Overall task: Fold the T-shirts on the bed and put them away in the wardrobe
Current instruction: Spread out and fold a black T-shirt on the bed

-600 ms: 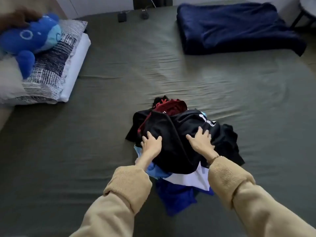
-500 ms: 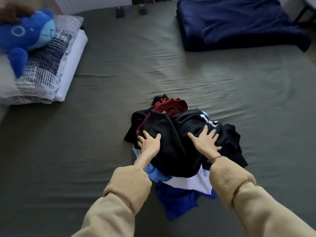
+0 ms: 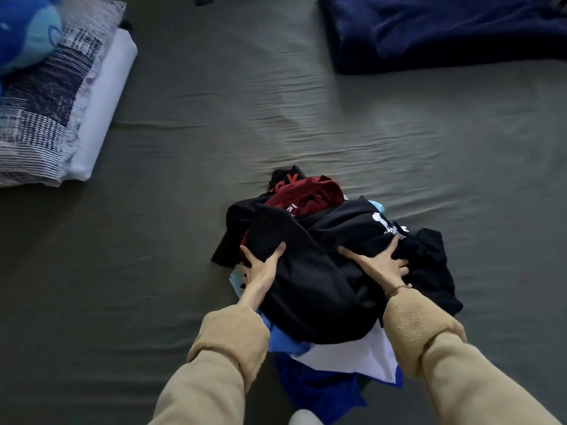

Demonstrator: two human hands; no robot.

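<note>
A crumpled pile of T-shirts lies on the grey-green bed sheet [image 3: 214, 124]. A black T-shirt [image 3: 319, 289] with white print covers the top. A dark red shirt [image 3: 310, 194] pokes out at the back; a white shirt [image 3: 349, 357], a light blue one [image 3: 282, 338] and a royal blue one [image 3: 316, 391] stick out at the front. My left hand [image 3: 260, 268] grips the black T-shirt's left side, fingers curled under the fabric. My right hand [image 3: 377, 262] clutches a fold of the same shirt on the right.
Patterned and white pillows [image 3: 58, 111] sit at the left with a blue plush toy [image 3: 24, 29] on them. A folded navy blanket [image 3: 445, 29] lies at the back right. Open sheet stretches between the pile and these.
Both hands lay flat on the black T-shirt before; now their fingers have dug into the fabric and taken hold. The view has moved closer to the pile.
</note>
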